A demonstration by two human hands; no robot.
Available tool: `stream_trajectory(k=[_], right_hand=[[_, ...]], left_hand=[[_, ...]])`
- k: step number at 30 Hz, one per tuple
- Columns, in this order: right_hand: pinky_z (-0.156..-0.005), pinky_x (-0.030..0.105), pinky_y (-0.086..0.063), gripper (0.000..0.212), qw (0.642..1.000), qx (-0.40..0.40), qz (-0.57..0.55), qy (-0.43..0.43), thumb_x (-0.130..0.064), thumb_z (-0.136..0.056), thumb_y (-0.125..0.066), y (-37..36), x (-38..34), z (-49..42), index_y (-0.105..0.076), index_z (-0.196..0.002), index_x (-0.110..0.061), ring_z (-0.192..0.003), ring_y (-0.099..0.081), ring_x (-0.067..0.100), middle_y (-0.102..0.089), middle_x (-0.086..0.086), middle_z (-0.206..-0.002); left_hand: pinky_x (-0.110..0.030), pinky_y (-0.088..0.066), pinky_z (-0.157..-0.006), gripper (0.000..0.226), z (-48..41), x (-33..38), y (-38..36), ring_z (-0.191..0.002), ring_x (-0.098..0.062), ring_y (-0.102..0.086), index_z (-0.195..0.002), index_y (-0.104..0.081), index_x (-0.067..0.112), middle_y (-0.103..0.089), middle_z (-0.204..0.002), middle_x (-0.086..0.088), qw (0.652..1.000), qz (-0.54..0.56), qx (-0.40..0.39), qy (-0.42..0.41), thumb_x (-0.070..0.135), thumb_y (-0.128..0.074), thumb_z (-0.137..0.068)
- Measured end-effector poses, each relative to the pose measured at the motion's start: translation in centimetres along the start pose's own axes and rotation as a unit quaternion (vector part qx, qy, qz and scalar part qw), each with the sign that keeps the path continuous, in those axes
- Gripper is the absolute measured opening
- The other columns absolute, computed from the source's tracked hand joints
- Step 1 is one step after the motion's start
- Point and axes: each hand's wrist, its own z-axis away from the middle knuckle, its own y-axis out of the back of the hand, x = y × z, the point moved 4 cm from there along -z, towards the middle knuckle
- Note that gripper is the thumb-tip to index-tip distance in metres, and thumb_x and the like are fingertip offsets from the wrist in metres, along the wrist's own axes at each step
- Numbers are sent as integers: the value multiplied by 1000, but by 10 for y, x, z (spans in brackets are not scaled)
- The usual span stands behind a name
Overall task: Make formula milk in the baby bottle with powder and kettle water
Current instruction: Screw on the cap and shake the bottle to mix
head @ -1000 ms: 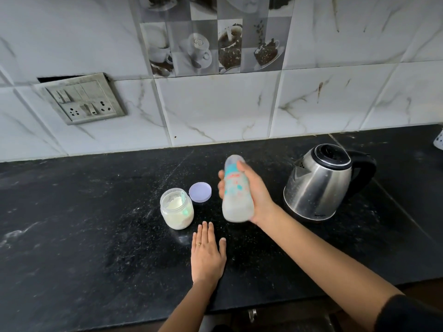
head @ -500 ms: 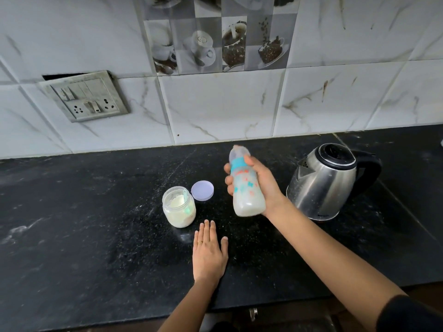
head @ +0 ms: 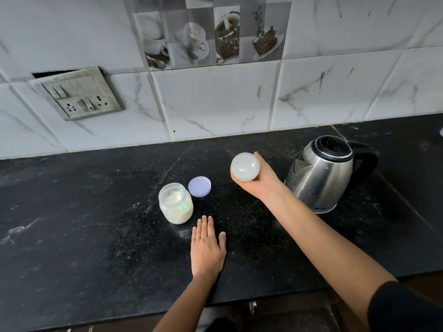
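Black counter [head: 72,236] holds powder jar [head: 175,203], lid [head: 199,186], kettle [head: 321,173]; right hand [head: 260,180] grips baby bottle [head: 245,167], left hand [head: 207,250] lies flat.

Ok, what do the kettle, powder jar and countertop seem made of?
Kettle: stainless steel by its grey, mirror-like sheen; lid and handle black, probably plastic. Powder jar: clear glass or plastic, cannot tell which; contents show through. Countertop: black stone, likely granite, speckled with pale veins and slightly glossy.

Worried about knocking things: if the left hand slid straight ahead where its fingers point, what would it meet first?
Probably the purple lid, lying flat ahead; the left hand looks set to pass right of the powder jar, though depth is uncertain.
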Motion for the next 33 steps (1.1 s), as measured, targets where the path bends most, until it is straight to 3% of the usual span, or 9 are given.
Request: stream_trajectory(k=[3, 8, 12, 17, 20, 23, 26, 29, 33], right_hand=[[-47, 33, -56, 30, 998, -34, 41, 20, -38, -93, -59, -6, -2, 5, -53, -95, -9, -77, -61, 24, -59, 12, -91], [-53, 34, -58, 36, 993, -98, -53, -34, -35, -88, -64, -16, -3, 17, -51, -107, -7, -70, -61, 25, -60, 18, -83], [-50, 40, -55, 39, 997, -45, -55, -31, -37, -92, -60, -17, -6, 15, -50, -117, -7, -79, -59, 32, -60, 20, -92], [-66, 47, -52, 33, 999, 31, -31, 23, -37, -95, -55, -7, -8, 7, -48, -119, -15, -93, -56, 36, -53, 18, -108], [-60, 38, -57, 31, 990, -108, 88, 14, -35, -89, -63, -10, -6, 10, -51, -107, -12, -77, -62, 26, -57, 13, -98], [-57, 31, -55, 59, 919, -338, 202, 29, -32, -72, -77, -23, -8, 23, -52, -124, -21, -67, -61, 22, -58, 11, -91], [-58, 33, -53, 68, 861, -422, 274, 72, -32, -71, -78, -31, -8, 30, -47, -132, -33, -66, -60, 23, -55, 12, -95], [-58, 32, -54, 67, 892, -375, 245, 55, -34, -68, -80, -35, -7, 22, -49, -126, -21, -67, -61, 22, -59, 10, -91], [-49, 33, -56, 40, 987, -141, 71, 1, -35, -87, -65, -21, -4, 2, -51, -112, -7, -71, -63, 26, -60, 16, -88]], left_hand=[[-31, 0, -118, 78, 0, 0, 0, -145, -17, -11, -149, -22, 11, -20, -156, -7, 1000, 0, 1, 1, 55, -3, -88], [-30, 0, -118, 62, -1, 0, -1, -146, -17, -9, -149, -21, 11, -18, -157, -6, 1000, 9, -4, 5, 46, -25, -98], [-29, 2, -117, 70, 0, 0, 0, -145, -17, -10, -149, -22, 10, -20, -156, -7, 1000, 9, 0, 1, 53, -13, -93], [-30, 0, -118, 79, 0, 0, -1, -145, -18, -12, -148, -24, 10, -22, -156, -7, 1000, 11, 11, -2, 55, -4, -87], [-30, 0, -117, 77, 0, 0, -1, -145, -18, -12, -148, -24, 10, -22, -156, -7, 1000, 13, 7, 1, 55, -6, -88], [-30, 1, -117, 75, 0, 1, 1, -145, -18, -11, -148, -24, 10, -22, -156, -7, 1000, 15, 8, 1, 53, -9, -89], [-30, 0, -117, 66, 0, 0, 0, -145, -18, -12, -148, -25, 10, -22, -156, -7, 1000, 19, 8, 3, 50, -19, -95], [-32, -2, -118, 61, 0, 0, 1, -145, -19, -13, -148, -25, 10, -23, -155, -8, 1000, 27, 10, 4, 44, -27, -97], [-29, 4, -117, 61, 0, 0, 2, -146, -16, -6, -149, -19, 11, -16, -157, -6, 1000, 30, 5, 0, 44, -29, -99]])
